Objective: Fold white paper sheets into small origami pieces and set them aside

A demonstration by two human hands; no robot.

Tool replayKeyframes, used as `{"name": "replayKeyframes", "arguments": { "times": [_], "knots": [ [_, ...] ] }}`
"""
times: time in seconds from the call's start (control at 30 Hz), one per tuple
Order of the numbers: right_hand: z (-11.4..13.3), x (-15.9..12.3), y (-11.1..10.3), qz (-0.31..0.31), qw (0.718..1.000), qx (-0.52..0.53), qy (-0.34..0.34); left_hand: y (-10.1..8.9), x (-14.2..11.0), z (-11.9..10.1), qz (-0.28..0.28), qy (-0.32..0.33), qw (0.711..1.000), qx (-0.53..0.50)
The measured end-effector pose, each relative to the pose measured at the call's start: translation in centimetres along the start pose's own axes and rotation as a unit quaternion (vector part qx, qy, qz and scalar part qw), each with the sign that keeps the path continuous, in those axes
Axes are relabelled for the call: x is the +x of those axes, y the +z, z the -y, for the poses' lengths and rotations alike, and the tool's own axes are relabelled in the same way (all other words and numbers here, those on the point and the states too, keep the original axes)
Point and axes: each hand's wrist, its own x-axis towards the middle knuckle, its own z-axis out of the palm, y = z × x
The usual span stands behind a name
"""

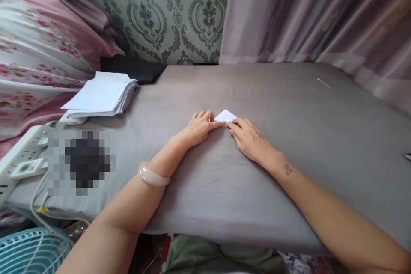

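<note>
A small piece of folded white paper (225,115) lies on the grey cloth, its pointed corner facing away from me. At its left edge my left hand (199,127) has its fingers curled, and the thumb reaches along the near edge of the paper. My right hand (248,136) presses the right side with its fingers held together. The two hands nearly meet at the near edge. The fingers hide both side corners of the paper. A pale bangle (153,174) circles my left forearm.
A stack of white paper sheets (101,93) stands at the back left, near a black folded item (133,67). Power strips (24,154) with cables line the left side. A turquoise fan (34,250) is below. A thin stick (323,83) lies far right.
</note>
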Motion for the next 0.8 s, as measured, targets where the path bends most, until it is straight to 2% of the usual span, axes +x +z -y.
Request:
{"name": "replayKeyframes", "arguments": {
  "times": [0.07,0.2,0.27,0.37,0.5,0.57,0.67,0.7,0.8],
  "knots": [
    [0.3,-0.2,-0.2,0.011,1.000,-0.001,0.009,0.0,0.0,0.1,-0.005,-0.041,0.999,-0.026],
    [-0.2,-0.3,-0.3,0.040,0.999,-0.021,0.021,-0.5,-0.3,0.3,-0.025,-0.166,0.982,-0.083],
    [-0.6,-0.2,-0.1,0.042,0.998,-0.030,0.021,-0.7,-0.5,0.4,-0.021,-0.192,0.976,-0.101],
    [-0.9,-0.1,0.3,0.031,0.999,-0.031,0.017,-0.7,-0.8,1.2,-0.022,-0.199,0.973,-0.113],
    [-1.1,0.0,0.4,0.025,0.999,-0.020,0.010,-0.5,-1.2,2.7,-0.054,-0.175,0.971,-0.156],
    [-1.1,0.2,0.3,0.024,1.000,-0.014,0.012,-0.6,-1.1,2.7,-0.104,-0.159,0.965,-0.178],
    [-1.1,0.4,0.3,0.022,1.000,-0.012,0.014,-0.7,-0.7,1.3,-0.198,-0.110,0.961,-0.159],
    [-1.0,0.4,0.3,0.021,1.000,-0.014,0.014,-0.7,-0.5,0.6,-0.200,-0.072,0.966,-0.151],
    [-1.1,0.4,0.3,0.020,1.000,-0.014,0.011,-0.4,-0.2,-1.3,-0.119,0.041,0.985,-0.121]
  ]
}}
